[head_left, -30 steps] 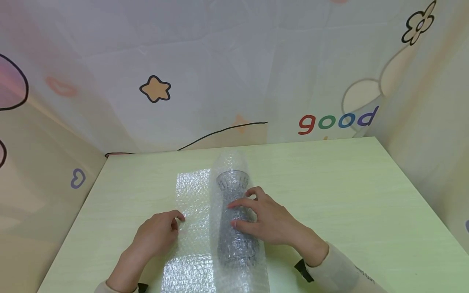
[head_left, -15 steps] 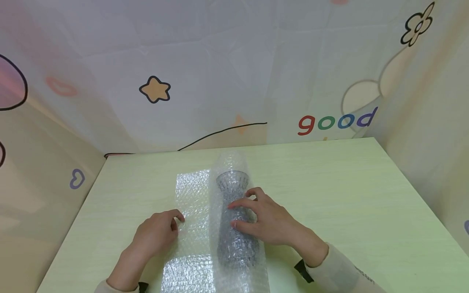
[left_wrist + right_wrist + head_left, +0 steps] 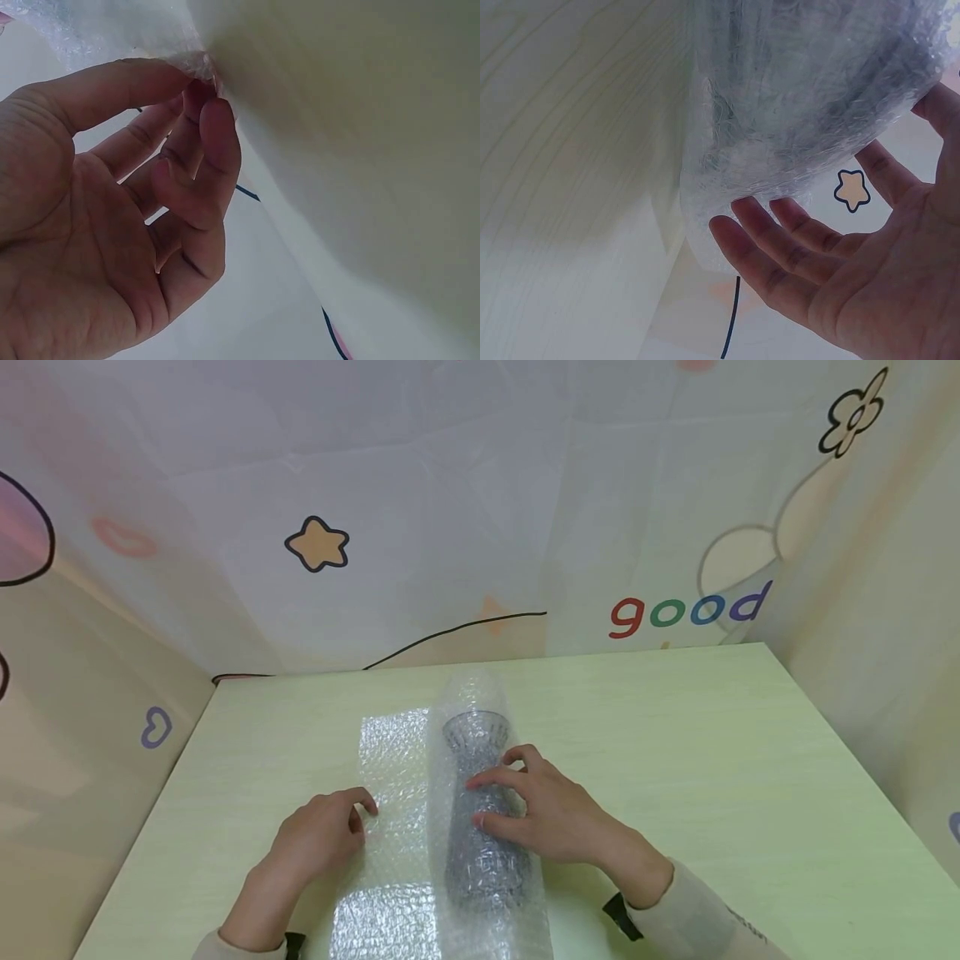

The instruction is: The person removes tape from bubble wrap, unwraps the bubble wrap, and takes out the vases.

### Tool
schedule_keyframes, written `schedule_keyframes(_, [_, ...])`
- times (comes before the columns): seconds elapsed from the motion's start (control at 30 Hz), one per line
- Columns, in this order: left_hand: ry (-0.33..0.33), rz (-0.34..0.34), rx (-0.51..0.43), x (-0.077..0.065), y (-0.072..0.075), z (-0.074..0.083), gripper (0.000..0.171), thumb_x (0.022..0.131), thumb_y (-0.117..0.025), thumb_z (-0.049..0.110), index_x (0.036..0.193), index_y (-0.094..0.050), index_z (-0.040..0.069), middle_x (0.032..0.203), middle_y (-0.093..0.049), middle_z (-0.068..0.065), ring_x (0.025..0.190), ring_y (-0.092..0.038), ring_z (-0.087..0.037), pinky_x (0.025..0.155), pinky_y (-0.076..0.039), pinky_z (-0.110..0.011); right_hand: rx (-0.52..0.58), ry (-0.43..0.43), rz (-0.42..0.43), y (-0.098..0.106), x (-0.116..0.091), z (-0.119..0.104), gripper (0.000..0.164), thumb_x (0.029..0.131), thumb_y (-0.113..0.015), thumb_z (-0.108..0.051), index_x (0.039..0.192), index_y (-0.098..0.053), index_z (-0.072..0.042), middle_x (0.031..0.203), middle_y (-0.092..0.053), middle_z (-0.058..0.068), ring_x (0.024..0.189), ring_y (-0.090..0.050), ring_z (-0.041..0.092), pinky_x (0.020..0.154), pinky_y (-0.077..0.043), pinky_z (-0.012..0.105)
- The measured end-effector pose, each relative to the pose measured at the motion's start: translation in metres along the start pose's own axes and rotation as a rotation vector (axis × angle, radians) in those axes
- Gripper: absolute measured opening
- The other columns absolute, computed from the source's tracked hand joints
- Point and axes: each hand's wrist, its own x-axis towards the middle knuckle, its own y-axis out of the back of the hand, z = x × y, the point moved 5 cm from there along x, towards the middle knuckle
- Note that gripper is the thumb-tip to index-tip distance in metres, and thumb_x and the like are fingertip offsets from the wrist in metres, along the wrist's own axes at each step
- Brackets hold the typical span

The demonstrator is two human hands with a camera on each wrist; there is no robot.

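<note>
A dark grey vase [image 3: 483, 852] with a flared, ribbed rim lies lengthwise on the table, seen through bubble wrap [image 3: 495, 935] that covers it. My right hand [image 3: 558, 814] rests on the wrapped vase, its thumb and index finger over the top. In the right wrist view the other fingers [image 3: 769, 255] are gently bent along the vase's side. A flat stretch of bubble wrap [image 3: 397, 827] extends to the left. At its left edge my left hand [image 3: 318, 837] pinches the wrap between thumb and fingers, as the left wrist view shows.
The pale green-yellow table [image 3: 675, 760] reaches back to a printed cloth wall [image 3: 450, 527], with cloth hanging at both sides too. The wrap runs past the bottom of the head view.
</note>
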Motion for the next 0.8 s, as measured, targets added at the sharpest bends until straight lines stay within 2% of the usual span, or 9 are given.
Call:
schedule_keyframes(0.47, [0.013, -0.033, 0.005, 0.0023, 0.0006, -0.0021, 0.03, 0.087, -0.063, 0.001, 0.109, -0.069, 0.02, 0.088, -0.067, -0.003, 0.07, -0.055, -0.018, 0.058, -0.043, -0.033, 0.007, 0.0, -0.004, -0.001, 0.0, -0.0022, 0.037, 0.093, -0.071, -0.053, 0.128, -0.068, -0.043, 0.143, -0.047, 0.004, 0.093, -0.061, 0.017, 0.072, -0.046, 0.038])
schedule_keyframes(0.8, [0.002, -0.04, 0.003, 0.0052, 0.0012, 0.0004, 0.03, 0.088, -0.063, 0.0, 0.111, -0.069, 0.018, 0.086, -0.065, -0.001, 0.067, -0.054, -0.018, 0.057, -0.042, -0.033, -0.017, -0.005, 0.019, 0.0002, -0.0018, -0.0028, 0.035, 0.093, -0.071, -0.051, 0.127, -0.067, -0.043, 0.141, -0.048, 0.004, 0.092, -0.06, 0.016, 0.071, -0.046, 0.037])
